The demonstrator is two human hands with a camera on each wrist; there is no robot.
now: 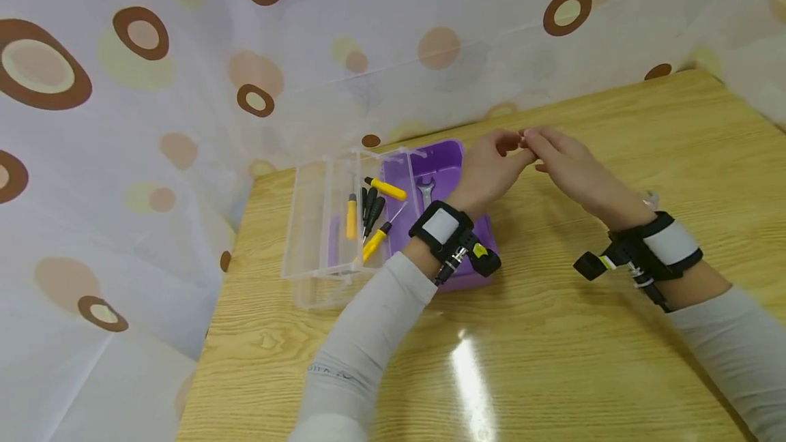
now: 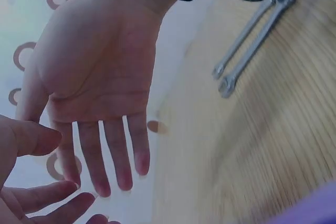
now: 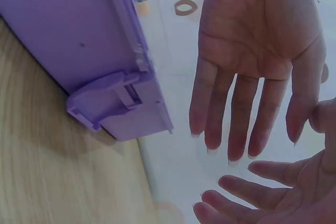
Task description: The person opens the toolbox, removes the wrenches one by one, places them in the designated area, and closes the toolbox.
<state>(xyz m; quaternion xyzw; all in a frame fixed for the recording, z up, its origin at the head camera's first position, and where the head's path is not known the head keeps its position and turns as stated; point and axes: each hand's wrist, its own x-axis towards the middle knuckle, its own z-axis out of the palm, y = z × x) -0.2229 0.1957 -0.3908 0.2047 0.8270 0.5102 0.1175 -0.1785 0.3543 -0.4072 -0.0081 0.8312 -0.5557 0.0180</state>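
Observation:
In the head view my left hand and right hand meet at the fingertips above the table, right of a purple toolbox. The right wrist view shows my left palm and right hand facing each other. Their fingers are mostly straight and hold nothing that I can see. Thumb tips meet in the left wrist view, between the left hand and right palm. Two metal wrenches lie on the table beneath the right wrist.
A clear compartmented tray stands at the toolbox's left side. In and around it are yellow-handled screwdrivers and black-handled screwdrivers. A wrench lies inside the toolbox. Patterned cloth hangs behind the wooden table.

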